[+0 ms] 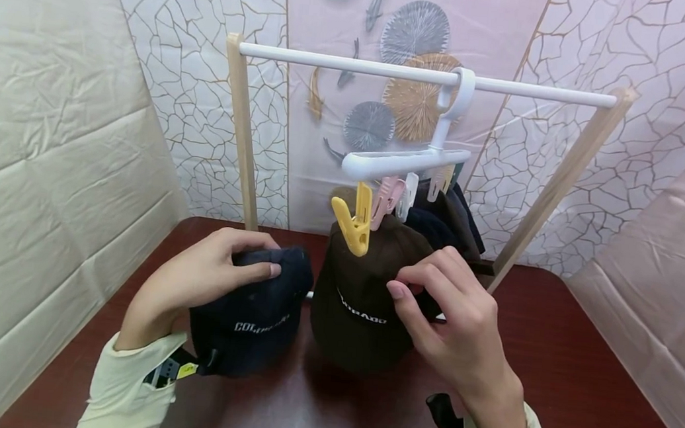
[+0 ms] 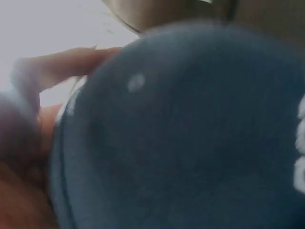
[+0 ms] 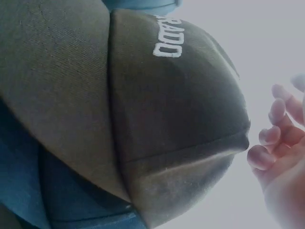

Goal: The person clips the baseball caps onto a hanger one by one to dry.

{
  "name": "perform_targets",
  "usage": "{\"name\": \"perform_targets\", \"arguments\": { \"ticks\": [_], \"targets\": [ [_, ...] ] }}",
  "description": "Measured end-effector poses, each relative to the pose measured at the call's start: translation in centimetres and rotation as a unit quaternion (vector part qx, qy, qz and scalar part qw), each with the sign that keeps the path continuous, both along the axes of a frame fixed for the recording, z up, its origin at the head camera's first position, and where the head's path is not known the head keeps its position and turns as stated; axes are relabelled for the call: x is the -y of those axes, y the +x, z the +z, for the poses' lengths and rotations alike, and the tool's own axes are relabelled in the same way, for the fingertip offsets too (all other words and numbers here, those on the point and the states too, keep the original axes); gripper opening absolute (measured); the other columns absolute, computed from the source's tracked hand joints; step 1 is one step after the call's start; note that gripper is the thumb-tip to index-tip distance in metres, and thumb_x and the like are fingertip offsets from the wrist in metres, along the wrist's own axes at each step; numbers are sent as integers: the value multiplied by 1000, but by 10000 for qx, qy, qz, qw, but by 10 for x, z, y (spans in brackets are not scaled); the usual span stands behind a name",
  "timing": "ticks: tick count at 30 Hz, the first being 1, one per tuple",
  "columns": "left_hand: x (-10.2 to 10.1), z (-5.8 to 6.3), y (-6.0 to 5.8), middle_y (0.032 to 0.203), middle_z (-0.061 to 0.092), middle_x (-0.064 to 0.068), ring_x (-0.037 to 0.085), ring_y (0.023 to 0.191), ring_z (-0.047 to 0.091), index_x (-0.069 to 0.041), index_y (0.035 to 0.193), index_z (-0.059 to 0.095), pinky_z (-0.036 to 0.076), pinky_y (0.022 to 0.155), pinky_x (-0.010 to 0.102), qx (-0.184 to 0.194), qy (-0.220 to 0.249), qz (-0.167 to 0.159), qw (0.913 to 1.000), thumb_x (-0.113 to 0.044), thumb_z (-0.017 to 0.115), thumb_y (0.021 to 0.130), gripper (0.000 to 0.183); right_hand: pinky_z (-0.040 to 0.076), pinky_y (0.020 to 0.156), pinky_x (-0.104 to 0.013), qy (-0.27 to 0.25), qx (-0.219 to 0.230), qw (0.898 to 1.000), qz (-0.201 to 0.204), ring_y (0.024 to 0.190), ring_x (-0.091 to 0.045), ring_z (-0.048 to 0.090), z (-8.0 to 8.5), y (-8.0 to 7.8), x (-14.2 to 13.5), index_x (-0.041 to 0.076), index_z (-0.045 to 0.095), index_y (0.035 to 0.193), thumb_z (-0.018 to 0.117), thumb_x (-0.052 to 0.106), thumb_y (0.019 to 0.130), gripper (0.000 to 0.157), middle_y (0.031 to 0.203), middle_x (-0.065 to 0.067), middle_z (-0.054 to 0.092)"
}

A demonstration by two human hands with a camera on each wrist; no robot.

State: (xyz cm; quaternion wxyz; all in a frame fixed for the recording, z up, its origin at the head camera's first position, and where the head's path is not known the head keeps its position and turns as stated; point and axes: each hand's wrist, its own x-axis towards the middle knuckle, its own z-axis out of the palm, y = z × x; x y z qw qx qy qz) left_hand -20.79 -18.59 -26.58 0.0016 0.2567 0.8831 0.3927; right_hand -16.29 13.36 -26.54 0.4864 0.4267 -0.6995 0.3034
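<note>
My left hand (image 1: 213, 265) grips a navy cap (image 1: 252, 307) by its crown, thumb on the near side and fingers behind; white lettering shows on its front. That cap (image 2: 181, 124) fills most of the left wrist view. Beside it a brown cap (image 1: 360, 308) with white lettering hangs below a white hanger (image 1: 406, 160), under a pink clothespin (image 1: 386, 200). A yellow clothespin (image 1: 356, 221) overlaps the brown cap's top. My right hand (image 1: 455, 315) holds nothing, its fingers loosely bent; in the right wrist view it stands apart from the brown cap (image 3: 181, 100).
The hanger hooks over a white rod (image 1: 341, 63) between wooden posts (image 1: 244, 127). Behind the brown cap hang more dark caps (image 1: 456, 215) and a white clothespin (image 1: 406, 196). A dark red table (image 1: 576, 369) lies beneath, with pale cloth walls (image 1: 66, 155) at the sides.
</note>
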Motion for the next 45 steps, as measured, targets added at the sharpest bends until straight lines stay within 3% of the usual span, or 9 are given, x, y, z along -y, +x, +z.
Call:
{"name": "perform_targets", "arguments": {
  "ticks": [9, 16, 20, 24, 26, 31, 37, 42, 45],
  "targets": [
    [0, 10, 19, 90, 67, 3, 25, 87, 64, -21, 94, 76, 54, 69, 34, 230, 573, -542, 9966, -12, 72, 96, 10, 46, 78, -25, 385, 444, 9982, -104, 85, -16, 57, -1, 3, 3, 7, 72, 93, 57, 33, 111, 35, 89, -1, 64],
    [-2, 12, 25, 81, 63, -3, 21, 81, 63, -24, 91, 74, 51, 72, 30, 35, 487, -1203, 9915, -5, 67, 95, 20, 45, 81, -23, 562, 790, 9948, -317, 91, -16, 58, -4, 7, 7, 8, 72, 98, 54, 37, 111, 37, 94, 1, 65],
    [-5, 11, 26, 75, 60, -6, 20, 77, 60, -23, 91, 73, 48, 98, 28, -11, 573, -1682, 9841, -3, 66, 93, 21, 46, 84, -23, 676, 939, 9927, -329, 93, -15, 58, -5, 9, 11, 9, 72, 99, 53, 39, 112, 37, 96, 1, 64],
    [-16, 9, 27, 78, 60, -4, 20, 79, 60, -21, 96, 74, 48, 101, 34, 100, 743, -2051, 9759, -7, 69, 94, 14, 48, 89, -22, 817, 1188, 9894, -186, 96, -14, 60, -7, 13, 15, 10, 71, 105, 54, 38, 111, 34, 103, 2, 65],
    [-22, 8, 28, 80, 62, -3, 20, 79, 61, -20, 98, 74, 50, 88, 37, 142, 777, -2192, 9725, -10, 69, 95, 11, 49, 91, -22, 867, 1382, 9866, 5, 98, -13, 62, -9, 16, 17, 9, 70, 110, 55, 35, 111, 30, 107, 2, 66],
    [-34, 4, 28, 83, 68, -8, 19, 85, 62, -23, 101, 76, 41, 87, 44, 73, 711, -2275, 9711, -18, 73, 96, 8, 52, 95, -26, 1079, 2309, 9650, 613, 107, -12, 63, -14, 22, 24, 11, 65, 125, 65, 23, 107, 22, 121, 3, 65],
    [-42, 1, 29, 89, 73, -14, 19, 100, 56, -28, 105, 79, 35, 85, 45, -79, 635, -2142, 9747, -28, 77, 98, 8, 57, 85, -27, 1523, 3264, 9316, 490, 97, -1, 63, -20, 21, 32, 21, 65, 124, 66, 27, 107, 18, 110, 15, 66],
    [-45, 1, 26, 84, 70, -13, 14, 83, 62, -27, 104, 77, 43, 85, 37, -179, 712, -2027, 9765, -26, 81, 95, 9, 49, 61, -22, 1385, 3294, 9331, 407, 69, 2, 54, -22, 14, 33, 23, 67, 103, 65, 28, 107, 7, 77, 17, 56],
    [-45, 1, 23, 86, 71, -9, 16, 83, 63, -22, 104, 76, 53, 79, 31, 61, 903, -2017, 9753, -21, 84, 93, 14, 42, 54, -20, 1256, 3185, 9384, 466, 60, 2, 45, -23, 12, 32, 24, 62, 91, 66, 25, 107, 16, 69, 16, 41]
  ]
}}
